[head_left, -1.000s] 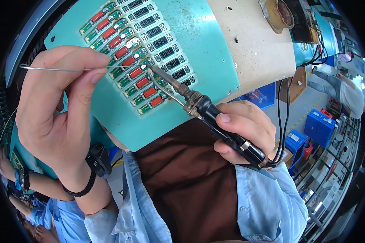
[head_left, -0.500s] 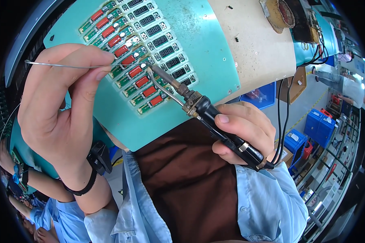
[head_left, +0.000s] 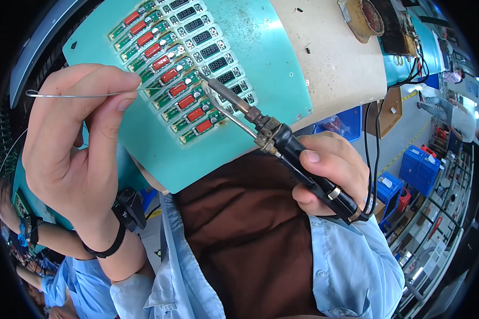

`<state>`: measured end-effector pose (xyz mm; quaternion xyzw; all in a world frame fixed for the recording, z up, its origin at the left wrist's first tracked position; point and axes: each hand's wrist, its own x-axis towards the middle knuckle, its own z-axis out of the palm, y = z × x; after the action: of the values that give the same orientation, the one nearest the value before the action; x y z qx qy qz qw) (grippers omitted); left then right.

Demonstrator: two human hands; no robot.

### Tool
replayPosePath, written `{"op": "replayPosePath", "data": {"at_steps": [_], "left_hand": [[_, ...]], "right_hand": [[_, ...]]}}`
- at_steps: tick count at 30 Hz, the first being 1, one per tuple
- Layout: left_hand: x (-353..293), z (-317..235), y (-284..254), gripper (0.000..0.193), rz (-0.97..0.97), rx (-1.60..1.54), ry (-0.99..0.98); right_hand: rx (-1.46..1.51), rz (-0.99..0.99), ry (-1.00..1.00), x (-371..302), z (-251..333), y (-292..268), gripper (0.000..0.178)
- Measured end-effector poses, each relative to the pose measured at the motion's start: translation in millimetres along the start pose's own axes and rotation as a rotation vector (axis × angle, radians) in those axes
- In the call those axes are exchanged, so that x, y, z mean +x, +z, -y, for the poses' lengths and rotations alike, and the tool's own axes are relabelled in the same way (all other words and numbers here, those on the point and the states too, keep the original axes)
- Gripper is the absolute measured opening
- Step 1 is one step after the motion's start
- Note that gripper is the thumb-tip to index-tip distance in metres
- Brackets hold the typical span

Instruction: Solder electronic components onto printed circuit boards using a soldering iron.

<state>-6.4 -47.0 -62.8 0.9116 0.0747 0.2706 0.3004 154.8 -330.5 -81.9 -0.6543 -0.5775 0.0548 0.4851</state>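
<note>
Between the thumb and index finger of my left hand (head_left: 82, 143) is a thin silver solder wire (head_left: 64, 96). Its far end reaches over the left part of the circuit boards (head_left: 169, 75). Those are a panel of several narrow green boards with red components and black digit displays. My right hand (head_left: 338, 165) grips a black-handled soldering iron (head_left: 285, 149) with a slim metal tube along its shaft. The iron's tip points up and left at the boards, near the displays' left side. Whether the tip touches a board I cannot tell.
Under the panel lies a teal sheet (head_left: 266, 58) on a beige surface (head_left: 346, 80). A round tip-cleaning holder (head_left: 363, 21) stands at the far right. Black cables (head_left: 377, 143) hang beside my right hand. Blue crates (head_left: 419, 167) sit on the floor. Another person's arm (head_left: 64, 242) is at the lower left.
My right hand and the iron have shifted to the right, and the tip now lies farther from the wire. My left hand has moved slightly left with the solder wire.
</note>
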Motion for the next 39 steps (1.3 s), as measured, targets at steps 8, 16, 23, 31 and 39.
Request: {"op": "replayPosePath", "data": {"at_steps": [8,16,23,31,39], "left_hand": [[-2.0,-4.7,5.9,0.015,0.003,-0.006,0.018],[-4.0,-4.3,7.2,0.015,0.0,-0.003,0.0],[-4.1,-2.8,9.6,0.016,-0.003,-0.003,0.001],[-1.5,-2.6,10.3,0.016,0.015,0.014,0.014],[-0.3,-1.8,17.1,0.016,-0.016,-0.029,0.018]], "right_hand": [[-0.015,0.035,0.006,-7.2,1.7,-2.0,0.041],[-0.048,0.067,-0.024,-7.6,-0.6,3.1,0.046],[-0.049,0.072,-0.003,-7.3,0.9,4.7,0.045],[-0.053,0.081,-0.015,-5.5,0.8,2.6,0.045],[-0.056,0.088,-0.02,-9.3,0.4,2.1,0.046]]}}
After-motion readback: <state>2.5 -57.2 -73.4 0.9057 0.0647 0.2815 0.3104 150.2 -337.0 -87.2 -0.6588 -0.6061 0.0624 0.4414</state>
